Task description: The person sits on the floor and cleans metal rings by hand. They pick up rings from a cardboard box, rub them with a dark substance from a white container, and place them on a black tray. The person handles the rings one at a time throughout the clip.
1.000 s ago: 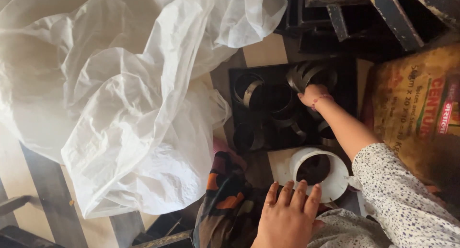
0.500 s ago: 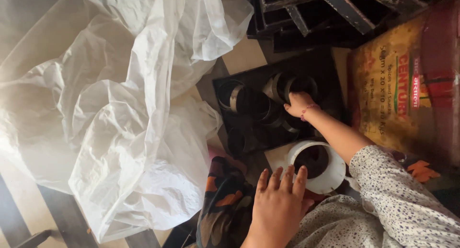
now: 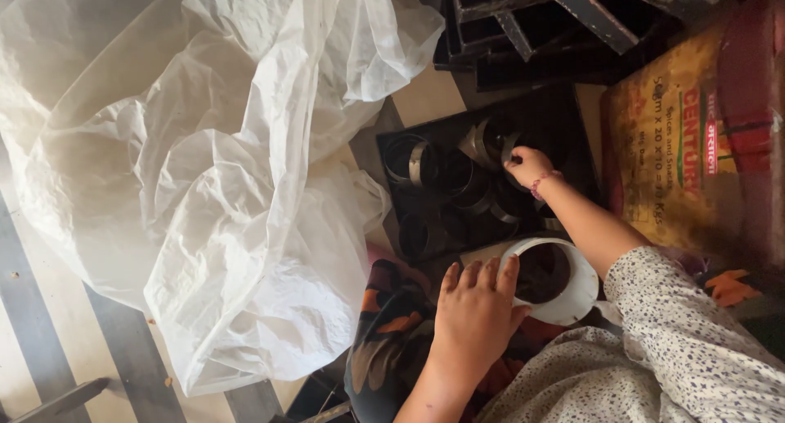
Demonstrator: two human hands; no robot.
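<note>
Far out past my left fingertips: big crumpled white plastic sheet (image 3: 204, 178), heaped over a striped floor (image 3: 49, 349). It is loose and bunched, looks pushed aside, well apart from both hands.

My left hand (image 3: 474, 317) lies flat, palm down, fingers (image 3: 478, 277) pressed together and pointing away from me. The thumb-side edge touches the rim of a white cup (image 3: 572, 296) with something dark inside; I judge the hand is there to steady the cup, not to grip it. Under the wrist there is patterned dark-and-orange cloth (image 3: 384, 325), probably my lap.

Just beyond the left fingertips sits the black tray (image 3: 564, 120), flat on the floor and crowded with metal rings (image 3: 425, 165). Some stand upright, some tilt against each other, so they are loose rather than seated.

My right hand (image 3: 530, 165) is stretched out over the tray, arm crossing above the cup. Its fingers curl down onto a metal ring (image 3: 491, 141) near the tray's far side. It looks like a pinch on the band, but the fingertips are hidden, so I cannot tell for sure. There is a pink thread at the wrist.

Right of the right fingers: yellow-and-red printed sack (image 3: 679, 161), near the tray edge. Beyond the fingers, dark stacked frames (image 3: 540, 22).
</note>
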